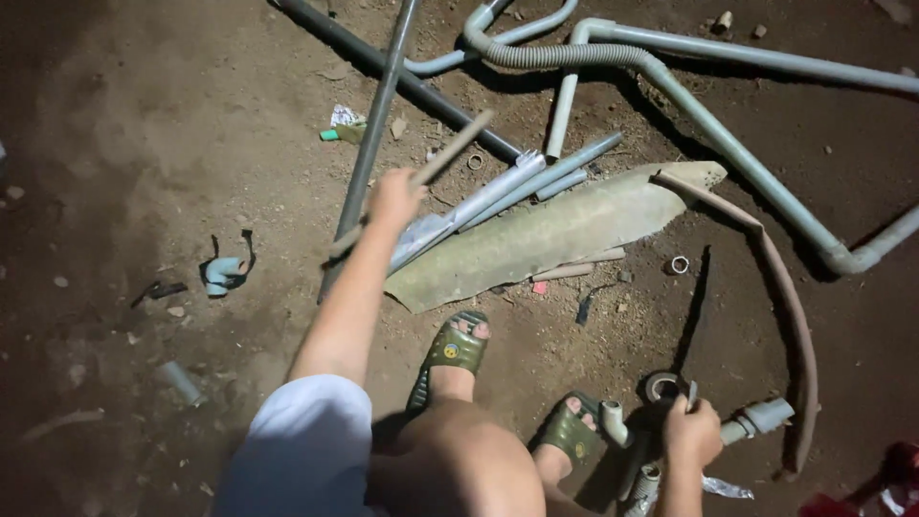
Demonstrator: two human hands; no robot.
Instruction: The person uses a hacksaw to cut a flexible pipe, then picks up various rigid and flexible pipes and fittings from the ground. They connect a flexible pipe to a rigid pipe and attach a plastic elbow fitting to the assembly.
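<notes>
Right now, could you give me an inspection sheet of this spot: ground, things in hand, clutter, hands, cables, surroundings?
Surface: bare dirt ground, lit from above, dark at the edges.
Job's things: thin stick in the left hand; roll of tape and grey pipe fitting beside the right hand.
Clutter: long grey pipes, corrugated hose, curved flat sheet, small ring, scraps.
Hands: left hand stretched out, closed on the stick; right hand low, closed on a small dark item, unclear.
Cables: nothing seen.
Surroundings: person's green sandals; red object at the corner.
</notes>
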